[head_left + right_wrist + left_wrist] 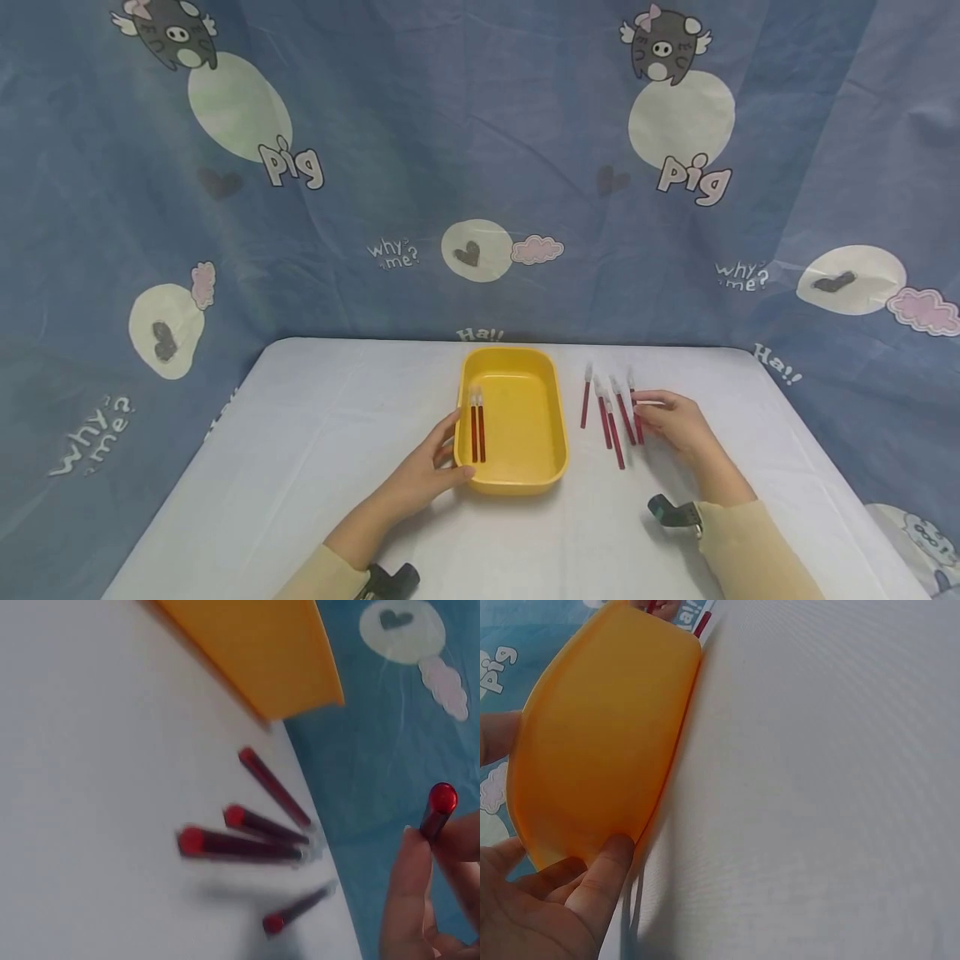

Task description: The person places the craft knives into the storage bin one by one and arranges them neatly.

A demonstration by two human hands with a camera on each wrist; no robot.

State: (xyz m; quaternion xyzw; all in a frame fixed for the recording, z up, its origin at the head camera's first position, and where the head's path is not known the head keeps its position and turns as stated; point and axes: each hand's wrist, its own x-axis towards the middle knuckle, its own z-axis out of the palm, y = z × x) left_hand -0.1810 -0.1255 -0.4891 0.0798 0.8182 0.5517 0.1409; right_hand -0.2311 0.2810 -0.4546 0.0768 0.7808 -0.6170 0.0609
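My left hand [423,471] grips the near left side of a yellow tray [525,482], its thumb and fingers at the rim. In the left wrist view, the fingertips [617,846] lie against the tray's outer wall. Inside the tray, two slim red pens [482,433] with clear caps lie side by side along the left. Right of the tray, my right hand [678,423] pinches another red pen [439,806] between thumb and fingers; the right wrist view shows its round red end. Several similar pens [585,404] are spread on the table just left of that hand.
A white-covered table [300,417] carries everything. Behind it and at the sides hangs a blue cloth [480,125] with cartoon prints. The tray's corner [300,697] stands close to the loose pens in the right wrist view.
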